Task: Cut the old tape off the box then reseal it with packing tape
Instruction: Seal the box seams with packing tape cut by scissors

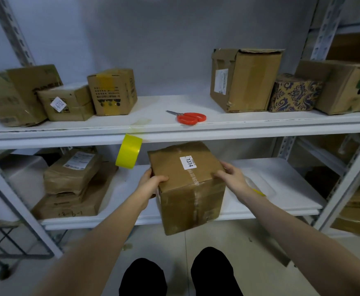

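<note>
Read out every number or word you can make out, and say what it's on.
"1314": white sticker on the held box.
"6732": tilted sticker on a small top-shelf box.
"-b-1", start unclear: handwritten on the flat bottom-shelf box.
Shipping label on the tall box, other print: too small to read.

Upper shelf (pixel 153 103) is open between left boxes (pixel 112 92) and right boxes (pixel 245 80), except scissors (pixel 188 118). A hanging tape roll (pixel 128 151) narrows the opening below.

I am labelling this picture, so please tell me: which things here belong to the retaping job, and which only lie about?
For the job: box 1314, held by left hand and right hand; orange scissors; yellow tape roll.
Lying about: other shelf boxes; patterned box; lower-shelf parcels.
</note>
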`<action>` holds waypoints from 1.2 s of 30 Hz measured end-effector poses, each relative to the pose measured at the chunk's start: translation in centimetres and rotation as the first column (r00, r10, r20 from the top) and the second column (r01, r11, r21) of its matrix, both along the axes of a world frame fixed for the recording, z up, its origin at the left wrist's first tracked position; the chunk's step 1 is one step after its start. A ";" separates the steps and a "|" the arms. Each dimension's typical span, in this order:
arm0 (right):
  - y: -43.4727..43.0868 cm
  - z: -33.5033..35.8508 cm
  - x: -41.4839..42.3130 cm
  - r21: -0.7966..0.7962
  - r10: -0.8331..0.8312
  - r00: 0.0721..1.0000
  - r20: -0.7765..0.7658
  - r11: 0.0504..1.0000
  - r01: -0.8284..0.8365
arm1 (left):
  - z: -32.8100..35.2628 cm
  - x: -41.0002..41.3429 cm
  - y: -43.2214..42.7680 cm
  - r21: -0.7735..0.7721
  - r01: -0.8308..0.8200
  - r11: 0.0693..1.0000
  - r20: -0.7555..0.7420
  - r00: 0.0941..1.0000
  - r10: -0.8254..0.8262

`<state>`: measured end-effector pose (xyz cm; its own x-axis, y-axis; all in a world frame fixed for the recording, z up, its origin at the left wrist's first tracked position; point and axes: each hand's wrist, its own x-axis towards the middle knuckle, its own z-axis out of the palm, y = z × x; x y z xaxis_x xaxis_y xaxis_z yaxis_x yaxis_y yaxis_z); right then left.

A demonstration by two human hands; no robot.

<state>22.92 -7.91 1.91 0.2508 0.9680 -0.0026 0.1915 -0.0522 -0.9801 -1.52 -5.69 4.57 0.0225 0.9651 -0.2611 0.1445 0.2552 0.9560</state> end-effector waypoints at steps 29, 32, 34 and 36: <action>0.1 1.9 -10.2 0.212 -0.011 0.335 0.942 0.793 -0.571 | 8.9 -3.9 0.8 0.436 -0.426 0.793 -0.214 0.807 0.551; -0.4 3.4 -9.4 0.172 0.003 0.284 0.959 0.790 -0.589 | 9.9 -3.9 2.3 0.398 -0.377 0.836 -0.301 0.807 0.508; -0.5 4.5 -9.6 0.197 -0.012 0.296 0.955 0.771 -0.605 | 10.4 -4.3 3.3 0.372 -0.344 0.862 -0.354 0.806 0.474; -0.4 5.9 -10.3 0.239 -0.020 0.337 0.941 0.745 -0.622 | 10.8 -4.5 4.0 0.349 -0.322 0.880 -0.370 0.815 0.445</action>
<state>12.62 -8.30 7.79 -0.5163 0.7182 0.4665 0.7894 0.6104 -0.0660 -6.06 -1.72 15.40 -0.4184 0.9024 0.1032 0.4953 0.1314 0.8587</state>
